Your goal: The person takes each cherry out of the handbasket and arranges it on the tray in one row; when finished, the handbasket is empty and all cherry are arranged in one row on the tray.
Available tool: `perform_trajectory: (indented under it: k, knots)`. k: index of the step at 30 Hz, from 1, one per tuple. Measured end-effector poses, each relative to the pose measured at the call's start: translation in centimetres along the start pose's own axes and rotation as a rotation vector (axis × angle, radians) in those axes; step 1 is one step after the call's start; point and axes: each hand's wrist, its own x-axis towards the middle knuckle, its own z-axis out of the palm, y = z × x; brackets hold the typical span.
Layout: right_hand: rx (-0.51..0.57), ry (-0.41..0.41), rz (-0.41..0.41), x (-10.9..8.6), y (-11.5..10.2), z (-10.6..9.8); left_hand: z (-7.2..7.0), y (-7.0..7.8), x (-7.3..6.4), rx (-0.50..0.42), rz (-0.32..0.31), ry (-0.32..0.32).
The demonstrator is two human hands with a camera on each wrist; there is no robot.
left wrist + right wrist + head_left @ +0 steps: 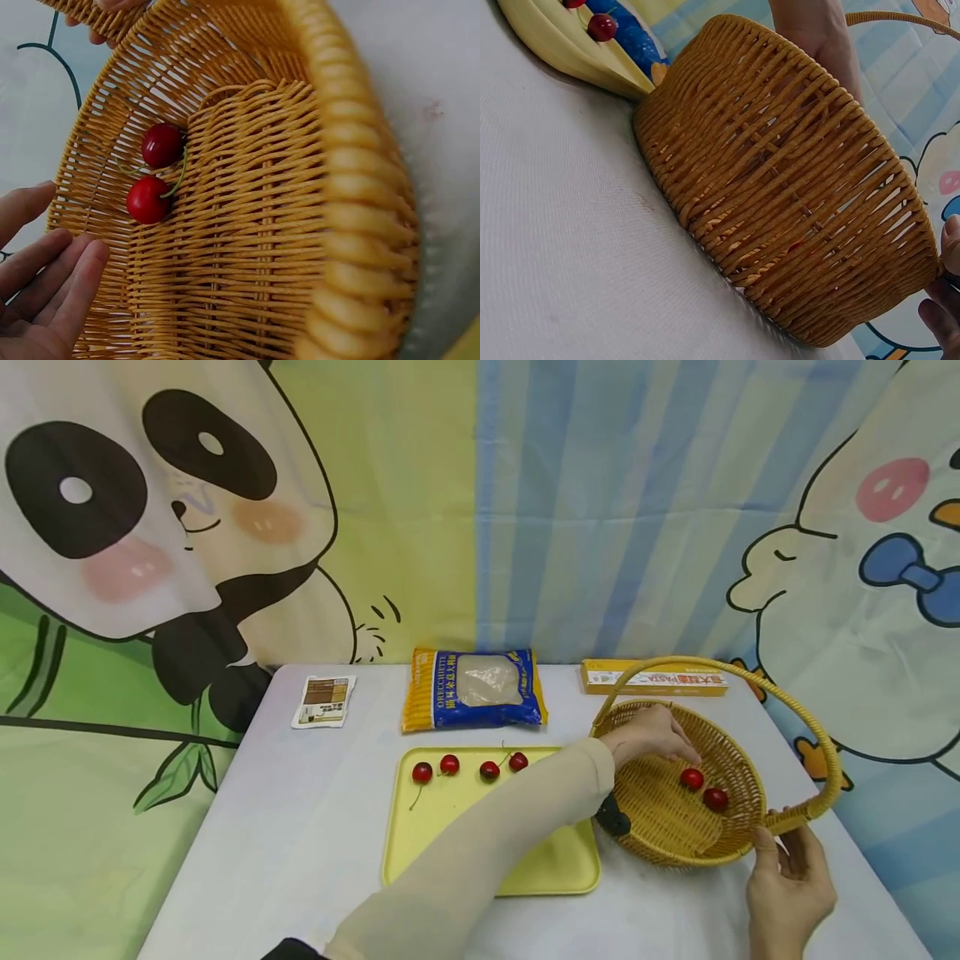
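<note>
My left hand (658, 735) reaches into a woven wicker basket (660, 835), its fingers extended and holding nothing. Two red cherries lie on the basket's floor; one cherry (148, 199) is just beyond those fingertips, and the darker cherry (163, 145) rests beside it. At the basket's near right side, my right hand (791, 885) grips the rim by the base of the handle (813, 735). Left of the basket, a yellow tray (487, 852) carries several cherries near its far edge, among them a stemmed cherry (422, 772). My left sleeve covers part of the tray.
Behind the tray lies a blue and yellow pasta bag (474, 689). A long pasta box (652, 678) sits behind the basket, and a small white and brown packet (324, 702) lies at the far left of the white table (300, 827). A cartoon curtain (600, 502) hangs behind.
</note>
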Motion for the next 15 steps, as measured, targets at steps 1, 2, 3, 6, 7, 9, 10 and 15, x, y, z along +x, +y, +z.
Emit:
perform_trajectory:
  k: [1,2,3,6,7,9,10,15]
  knots:
    - [0.0,0.001,-0.003,0.0,0.0,0.0,0.1,0.0,0.1,-0.015,0.001,0.001]
    - [-0.002,0.003,-0.004,0.0,0.0,0.0,0.2,0.1,0.2,-0.022,0.005,0.004]
    - [-0.005,0.005,-0.006,-0.1,0.0,0.0,0.3,0.1,0.3,-0.025,0.001,0.006]
    - [-0.019,0.0,0.002,-0.1,0.2,-0.1,0.7,0.1,0.6,-0.021,-0.015,0.011]
    - [-0.025,-0.004,0.001,-0.2,0.2,-0.1,0.8,0.1,0.6,-0.026,-0.018,0.011]
    - [-0.04,-0.01,0.0,-0.2,0.4,-0.1,1.1,0.0,0.7,-0.015,-0.026,0.011]
    - [-0.044,-0.012,0.0,-0.2,0.4,-0.1,1.2,0.0,0.8,-0.011,-0.024,0.01]
    - [-0.038,-0.015,-0.02,-0.2,0.3,-0.1,1.7,-0.1,1.0,0.008,0.015,-0.017]
